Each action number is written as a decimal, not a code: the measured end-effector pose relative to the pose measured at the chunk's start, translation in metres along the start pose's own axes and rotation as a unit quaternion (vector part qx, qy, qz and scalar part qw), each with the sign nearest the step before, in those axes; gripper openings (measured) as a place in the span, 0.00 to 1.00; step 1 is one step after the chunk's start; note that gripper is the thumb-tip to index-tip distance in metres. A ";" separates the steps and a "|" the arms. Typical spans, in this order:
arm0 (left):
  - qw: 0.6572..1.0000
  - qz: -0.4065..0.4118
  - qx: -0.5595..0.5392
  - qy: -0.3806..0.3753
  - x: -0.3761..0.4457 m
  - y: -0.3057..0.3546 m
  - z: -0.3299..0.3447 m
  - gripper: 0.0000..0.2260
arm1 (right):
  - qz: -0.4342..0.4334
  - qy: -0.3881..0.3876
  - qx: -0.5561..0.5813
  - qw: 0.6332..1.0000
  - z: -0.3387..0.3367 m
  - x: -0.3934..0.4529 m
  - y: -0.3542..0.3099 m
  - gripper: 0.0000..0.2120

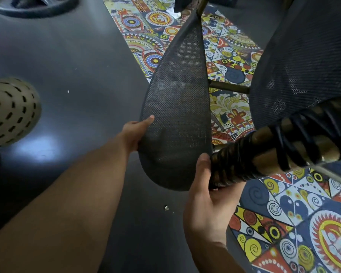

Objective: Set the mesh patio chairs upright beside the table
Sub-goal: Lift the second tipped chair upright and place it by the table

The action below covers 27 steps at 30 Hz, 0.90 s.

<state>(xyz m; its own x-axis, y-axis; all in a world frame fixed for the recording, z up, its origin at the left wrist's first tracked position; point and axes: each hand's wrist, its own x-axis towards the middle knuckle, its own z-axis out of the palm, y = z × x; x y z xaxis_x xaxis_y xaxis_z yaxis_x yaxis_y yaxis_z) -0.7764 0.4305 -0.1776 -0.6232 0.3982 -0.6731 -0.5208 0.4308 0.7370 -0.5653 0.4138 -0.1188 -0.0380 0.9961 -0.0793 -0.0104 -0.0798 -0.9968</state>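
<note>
Gripping the near edge of a dark mesh panel (175, 115) of a patio chair, the left hand (135, 133) is pinching the fabric rim, thumb on top and fingers hidden behind the mesh, while further left a perforated tan object (10, 113) is sitting on the dark desk (77, 66). The chair is hanging tilted over the desk's edge and the patterned rug (234, 62), not yet upright. To the right, the right hand (207, 196) is cupping the end of a bronze frame tube wrapped in black cord (274, 142), its fingers curling under it. A second mesh surface (303, 56) is rising on the far right. The mesh is looking soft and yielding, likely sagging under a pull, so it is probably a poor place to carry load; the metal tubing is appearing stiff, and the corded wrap is likely giving a sure, non-slip hold. The chair is probably light but awkward to swing. No brand, label or writing is readable anywhere.
</note>
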 end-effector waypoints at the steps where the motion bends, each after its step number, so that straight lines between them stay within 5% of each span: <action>1: 1.000 -0.009 -0.002 -0.002 0.002 -0.002 0.002 0.27 | -0.004 -0.003 0.003 1.000 0.000 0.002 0.000 0.23; 18: 0.991 -0.123 0.046 -0.016 0.010 -0.024 0.010 0.23 | -0.089 -0.007 -0.084 0.992 -0.007 0.010 0.011 0.28; 27: 0.994 -0.092 0.022 -0.049 0.009 -0.021 0.009 0.14 | -0.119 -0.012 -0.063 0.991 -0.008 0.018 -0.004 0.26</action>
<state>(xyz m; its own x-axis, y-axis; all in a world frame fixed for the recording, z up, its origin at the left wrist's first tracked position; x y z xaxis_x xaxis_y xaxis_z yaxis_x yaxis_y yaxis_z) -0.7657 0.4326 -0.1999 -0.4590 0.3850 -0.8007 -0.5938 0.5375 0.5988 -0.5580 0.4323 -0.1166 -0.0723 0.9849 0.1575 0.1030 0.1645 -0.9810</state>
